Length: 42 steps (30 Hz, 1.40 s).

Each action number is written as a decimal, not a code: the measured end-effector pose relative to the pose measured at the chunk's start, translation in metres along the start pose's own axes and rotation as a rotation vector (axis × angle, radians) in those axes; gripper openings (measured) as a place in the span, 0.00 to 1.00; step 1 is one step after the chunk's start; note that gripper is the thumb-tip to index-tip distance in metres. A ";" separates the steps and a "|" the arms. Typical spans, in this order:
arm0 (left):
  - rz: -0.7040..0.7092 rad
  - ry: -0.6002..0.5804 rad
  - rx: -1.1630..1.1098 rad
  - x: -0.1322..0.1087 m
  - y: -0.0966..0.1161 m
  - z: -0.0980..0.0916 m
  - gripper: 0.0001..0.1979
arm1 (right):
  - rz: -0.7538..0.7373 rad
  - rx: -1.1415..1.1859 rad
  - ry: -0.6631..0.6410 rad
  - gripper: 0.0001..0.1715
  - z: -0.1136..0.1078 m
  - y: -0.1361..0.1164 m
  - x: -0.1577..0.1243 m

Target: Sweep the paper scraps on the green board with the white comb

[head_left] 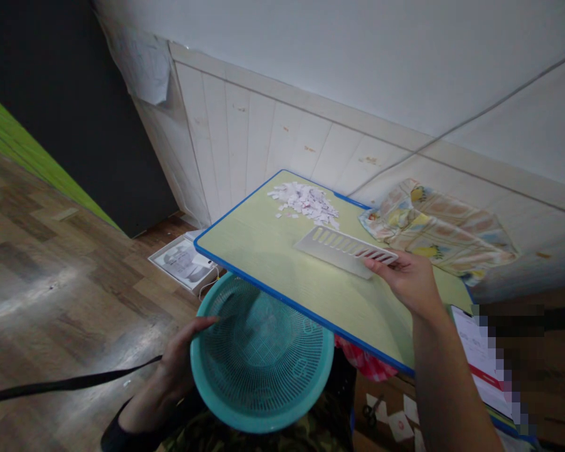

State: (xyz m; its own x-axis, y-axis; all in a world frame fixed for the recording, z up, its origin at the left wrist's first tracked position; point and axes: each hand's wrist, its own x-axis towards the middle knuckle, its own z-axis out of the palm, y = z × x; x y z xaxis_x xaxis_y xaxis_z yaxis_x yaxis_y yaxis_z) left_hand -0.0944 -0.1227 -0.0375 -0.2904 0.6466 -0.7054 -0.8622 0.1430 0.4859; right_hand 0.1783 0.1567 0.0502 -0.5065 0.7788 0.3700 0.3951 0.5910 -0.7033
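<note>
Pinching a slotted white strip (339,248) on the green surface (273,263) near paper scraps (306,202), the right grip (412,279) is closed on its end while the left grip (179,361) clasps a teal basket (263,424) by the rim.

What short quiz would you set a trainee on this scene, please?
1. True or false: the left hand holds the teal basket by its rim, under the table's near edge.
2. The right hand holds: A a slotted white plate, B a cup, C a brush?
3. What lies piled near the table's far edge?
Key: 1 true; 2 A; 3 paper scraps.
</note>
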 end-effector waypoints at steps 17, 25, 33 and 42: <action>0.001 -0.025 0.034 0.000 -0.002 -0.001 0.14 | 0.049 0.098 -0.229 0.15 -0.005 -0.002 -0.006; 0.004 -0.029 0.031 -0.001 -0.003 -0.001 0.10 | 0.082 0.186 -0.317 0.16 -0.006 -0.006 -0.007; 0.017 -0.015 0.028 0.002 -0.006 -0.007 0.10 | 0.078 0.205 -0.342 0.15 -0.008 -0.007 -0.006; 0.034 -0.019 0.024 0.001 -0.004 -0.006 0.15 | 0.067 0.190 -0.345 0.15 -0.007 -0.007 -0.006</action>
State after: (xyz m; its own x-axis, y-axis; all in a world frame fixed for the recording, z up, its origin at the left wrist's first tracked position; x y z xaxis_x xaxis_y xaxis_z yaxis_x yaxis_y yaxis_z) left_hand -0.0936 -0.1270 -0.0435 -0.3113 0.6652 -0.6786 -0.8418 0.1384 0.5218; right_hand 0.1840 0.1490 0.0572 -0.7247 0.6791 0.1167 0.3033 0.4665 -0.8309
